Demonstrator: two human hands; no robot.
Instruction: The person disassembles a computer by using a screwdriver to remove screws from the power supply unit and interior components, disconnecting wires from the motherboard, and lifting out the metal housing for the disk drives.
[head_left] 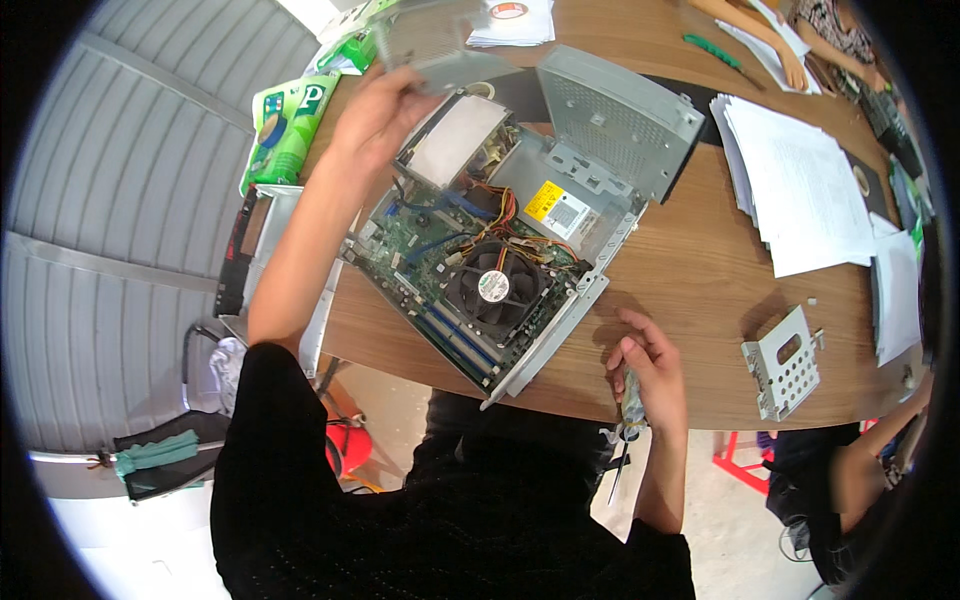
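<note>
1 screwdriver (628,420) clenched in right hand (652,372), tip down; left hand (375,115) lifting metal panel (430,40).

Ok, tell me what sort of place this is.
Probably an office or workshop used for computer repair: an opened desktop computer case lies on a wooden table, with stacks of paper and a loose perforated metal bracket nearby.

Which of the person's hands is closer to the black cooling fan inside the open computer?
Right. The right hand, gripping a screwdriver, sits just past the case edge from the cooling fan; the left hand is farther.
</note>
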